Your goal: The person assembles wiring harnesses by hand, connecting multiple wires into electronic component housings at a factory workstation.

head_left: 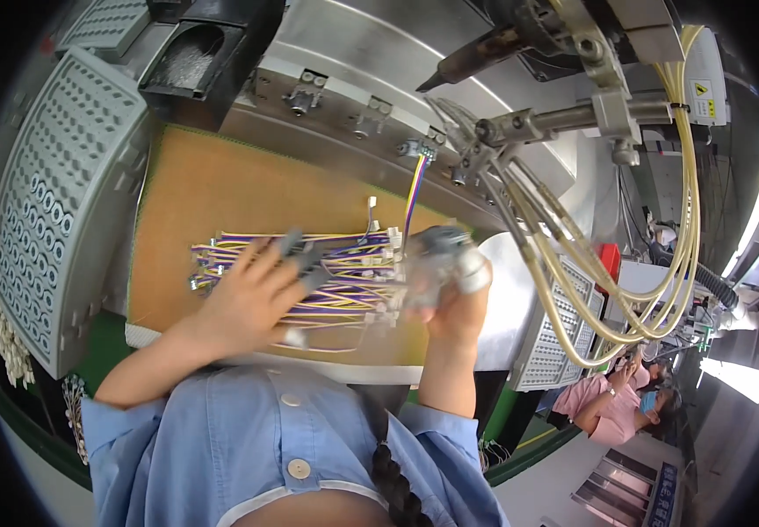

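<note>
The left hand (252, 294), fingers spread and capped with grey finger cots, lies flat and open on a bundle of thin purple, yellow and white wire harnesses with small white plug ends (344, 277), pressing it down near its left half. The bundle lies across the middle of a tan cardboard-coloured bench mat (213, 193), its wires running left to right, closer to the mat's near edge than its far one. The right hand (450, 281), also in grey cots, is closed at the bundle's right end, near the mat's right edge; it is blurred, so what exactly the fingers pinch cannot be told. One multicoloured harness (414, 189) rises from there to a small connector on the grey metal machine housing (353, 61) beyond the mat's far edge. A grey perforated plastic tray (63, 202) stands tilted off the left edge. Pale yellow tubes (608, 290) loop down at the right.
</note>
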Action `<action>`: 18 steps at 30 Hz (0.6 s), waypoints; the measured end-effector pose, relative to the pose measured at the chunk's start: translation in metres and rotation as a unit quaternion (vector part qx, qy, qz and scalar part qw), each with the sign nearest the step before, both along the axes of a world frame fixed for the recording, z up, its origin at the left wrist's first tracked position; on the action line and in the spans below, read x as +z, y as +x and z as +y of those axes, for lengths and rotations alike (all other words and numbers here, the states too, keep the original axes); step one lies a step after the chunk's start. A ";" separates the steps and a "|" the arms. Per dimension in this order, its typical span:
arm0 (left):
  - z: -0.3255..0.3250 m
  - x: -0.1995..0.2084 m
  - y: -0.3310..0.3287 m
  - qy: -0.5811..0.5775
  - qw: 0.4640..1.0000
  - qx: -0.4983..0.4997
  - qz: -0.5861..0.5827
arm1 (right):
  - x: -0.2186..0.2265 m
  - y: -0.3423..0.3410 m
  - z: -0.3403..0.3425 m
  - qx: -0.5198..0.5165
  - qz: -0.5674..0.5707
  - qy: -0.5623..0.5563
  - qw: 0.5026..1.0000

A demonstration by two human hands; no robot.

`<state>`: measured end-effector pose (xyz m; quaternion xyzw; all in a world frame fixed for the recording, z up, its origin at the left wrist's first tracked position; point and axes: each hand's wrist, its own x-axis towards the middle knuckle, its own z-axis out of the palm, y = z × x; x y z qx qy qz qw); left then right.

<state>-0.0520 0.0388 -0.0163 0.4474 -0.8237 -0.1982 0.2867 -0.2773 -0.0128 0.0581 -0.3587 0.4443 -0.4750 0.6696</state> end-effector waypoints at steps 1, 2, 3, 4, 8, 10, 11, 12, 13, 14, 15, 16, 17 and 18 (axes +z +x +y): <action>0.011 -0.007 -0.001 -0.010 0.996 -0.050 -0.074 | -0.004 -0.002 -0.001 -0.062 0.014 0.002 0.998; 0.022 -0.010 0.001 -0.016 0.984 -0.095 -0.151 | -0.009 0.001 -0.002 -0.120 0.026 0.008 0.992; 0.027 -0.009 0.002 -0.002 0.982 -0.105 -0.158 | -0.008 0.006 -0.004 -0.122 0.026 0.011 0.992; 0.028 -0.010 0.002 -0.003 0.982 -0.106 -0.156 | -0.005 0.012 -0.010 -0.103 0.010 0.012 0.995; 0.029 -0.013 0.003 0.014 0.981 -0.115 -0.157 | -0.012 0.024 -0.021 -0.119 -0.005 -0.002 0.993; 0.031 -0.015 0.001 0.008 0.980 -0.108 -0.169 | -0.010 0.032 -0.024 -0.139 -0.023 0.013 0.990; 0.031 -0.015 -0.001 0.014 0.984 -0.094 -0.150 | -0.012 0.033 -0.027 -0.139 -0.024 -0.015 0.990; 0.029 -0.015 -0.003 0.018 0.984 -0.090 -0.152 | -0.014 0.035 -0.030 -0.138 -0.025 -0.043 0.989; 0.028 -0.014 -0.003 0.018 0.990 -0.074 -0.121 | -0.012 0.034 -0.033 -0.142 -0.048 0.018 0.989; 0.029 -0.012 -0.001 0.019 0.994 -0.057 -0.091 | -0.007 0.031 -0.035 -0.144 -0.120 0.106 0.976; 0.029 -0.005 0.000 -0.010 0.996 -0.039 -0.080 | -0.027 -0.003 -0.033 -0.163 -0.057 0.115 0.978; 0.034 0.001 0.006 -0.007 0.995 -0.044 -0.087 | -0.047 -0.037 -0.029 -0.182 0.002 0.124 0.976; 0.037 0.005 0.017 -0.039 0.997 -0.024 -0.063 | -0.027 -0.034 -0.028 -0.123 0.145 0.026 0.981; 0.037 0.006 0.027 -0.076 0.996 0.001 -0.037 | -0.006 -0.030 -0.027 -0.057 0.282 -0.081 0.954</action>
